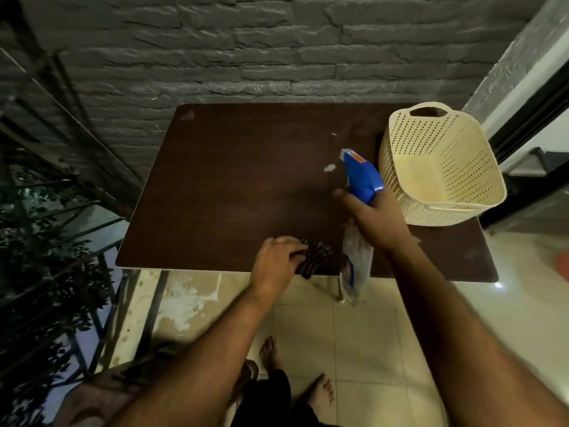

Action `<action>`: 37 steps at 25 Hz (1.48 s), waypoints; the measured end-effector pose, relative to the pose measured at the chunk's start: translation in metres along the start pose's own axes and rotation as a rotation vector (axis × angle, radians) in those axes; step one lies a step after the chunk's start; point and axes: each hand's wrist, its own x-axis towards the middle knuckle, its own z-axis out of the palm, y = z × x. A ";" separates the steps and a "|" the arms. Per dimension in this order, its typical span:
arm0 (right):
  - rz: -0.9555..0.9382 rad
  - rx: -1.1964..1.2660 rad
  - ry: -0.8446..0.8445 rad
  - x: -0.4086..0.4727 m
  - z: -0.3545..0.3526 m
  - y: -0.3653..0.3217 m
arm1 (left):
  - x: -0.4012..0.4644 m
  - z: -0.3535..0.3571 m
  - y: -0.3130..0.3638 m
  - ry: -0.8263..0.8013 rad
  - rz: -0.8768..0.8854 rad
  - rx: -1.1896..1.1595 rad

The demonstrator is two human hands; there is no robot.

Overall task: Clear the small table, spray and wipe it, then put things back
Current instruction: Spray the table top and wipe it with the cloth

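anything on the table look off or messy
Yes. A pale smear and a small white fleck mark the dark table near the basket, and a dull patch sits at the far left corner. The basket is on the table too, though the table should be cleared.

The surface [246,186] was dark brown with white specks. My cloth [314,257] was black with tan stripes, the spray bottle [363,177] had a blue head, and the perforated basket [437,161] was cream.
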 end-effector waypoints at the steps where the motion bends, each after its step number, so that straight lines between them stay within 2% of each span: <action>1: -0.011 0.022 0.010 -0.001 0.000 -0.004 | 0.002 -0.006 0.006 0.010 0.006 0.003; 4: -0.060 0.029 0.048 -0.013 -0.012 -0.009 | 0.000 -0.015 0.016 0.024 -0.004 -0.001; 7: -0.022 0.057 0.115 -0.030 -0.033 -0.009 | -0.001 -0.009 0.022 0.013 -0.017 -0.046; 12: -0.026 -0.083 0.248 -0.033 -0.066 0.005 | 0.023 0.007 0.053 -0.056 0.033 -0.079; 15: -0.023 -0.103 0.272 -0.028 -0.088 0.014 | 0.037 0.018 0.068 -0.085 0.050 -0.055; 20: 0.002 -0.114 0.209 -0.015 -0.121 0.034 | 0.052 0.048 0.084 -0.084 0.014 -0.017; 29: -0.010 -0.005 -0.065 0.006 -0.149 0.076 | 0.058 0.115 0.103 -0.085 -0.132 0.090; 37: -0.062 -0.069 -0.209 0.020 -0.162 0.087 | 0.051 0.126 0.110 -0.127 -0.247 0.100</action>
